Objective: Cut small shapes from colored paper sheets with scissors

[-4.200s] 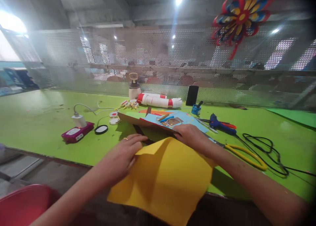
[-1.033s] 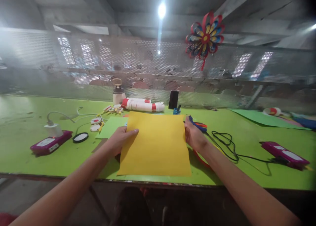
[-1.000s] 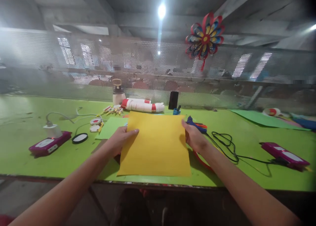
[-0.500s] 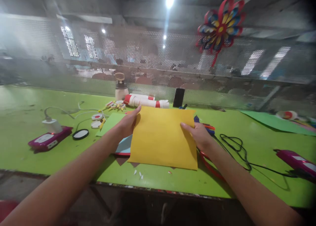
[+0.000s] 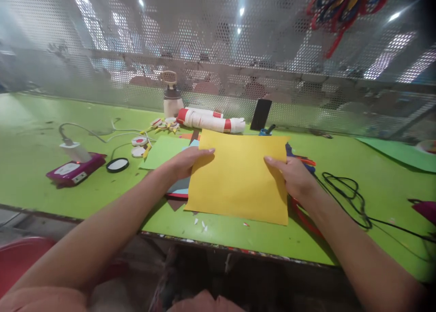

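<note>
A square sheet of yellow paper [image 5: 240, 178] is held up over the near edge of the green table [image 5: 116, 212]. My left hand [image 5: 190, 161] grips its left side, thumb on the front face and fingers behind. On the opposite side my right hand [image 5: 292, 172] pinches it in the same way. Behind the sheet, partly covered, are light blue paper [image 5: 179, 188] with a red edge and brown paper corners [image 5: 175, 205]. Light green paper [image 5: 165, 151] lies left of my left hand. Blue and orange handles show just beyond my right hand.
A purple power strip [image 5: 76, 170] with a white plug and a round black-rimmed disc [image 5: 117, 165] lie left. Behind stand a spray bottle [image 5: 173, 101], white-and-red paper rolls [image 5: 214, 120] and a dark phone-like slab [image 5: 261, 114]. A black cable [image 5: 354, 198] coils right. White scraps [image 5: 203, 225] lie near the edge.
The view has tipped downward and shifted left, so the table sits higher and further right in the picture. My left hand's thumb now lies further onto the yellow paper; both hands still hold it.
</note>
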A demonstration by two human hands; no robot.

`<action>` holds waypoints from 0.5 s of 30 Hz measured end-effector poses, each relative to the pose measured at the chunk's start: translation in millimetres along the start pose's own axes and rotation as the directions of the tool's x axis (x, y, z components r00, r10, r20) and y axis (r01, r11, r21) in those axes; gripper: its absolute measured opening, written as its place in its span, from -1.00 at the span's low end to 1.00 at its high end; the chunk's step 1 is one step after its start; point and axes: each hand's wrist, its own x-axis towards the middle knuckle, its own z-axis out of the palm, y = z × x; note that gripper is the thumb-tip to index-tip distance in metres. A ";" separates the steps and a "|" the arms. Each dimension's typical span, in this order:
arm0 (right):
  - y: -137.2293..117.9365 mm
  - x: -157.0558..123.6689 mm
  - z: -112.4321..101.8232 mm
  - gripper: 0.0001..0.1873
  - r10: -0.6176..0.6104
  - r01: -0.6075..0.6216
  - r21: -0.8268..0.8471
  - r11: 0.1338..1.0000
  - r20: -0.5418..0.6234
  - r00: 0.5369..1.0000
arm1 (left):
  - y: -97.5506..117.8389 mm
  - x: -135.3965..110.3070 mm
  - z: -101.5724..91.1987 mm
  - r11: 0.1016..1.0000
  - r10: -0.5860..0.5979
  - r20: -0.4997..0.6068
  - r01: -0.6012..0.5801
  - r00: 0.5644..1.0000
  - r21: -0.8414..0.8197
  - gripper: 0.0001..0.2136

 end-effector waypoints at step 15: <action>3.1 1.4 -12.8 -0.80 -0.015 0.003 0.080 0.997 0.149 0.989 | 6.6 -5.0 -5.7 0.999 -0.012 -0.121 0.017 0.993 0.040 -0.67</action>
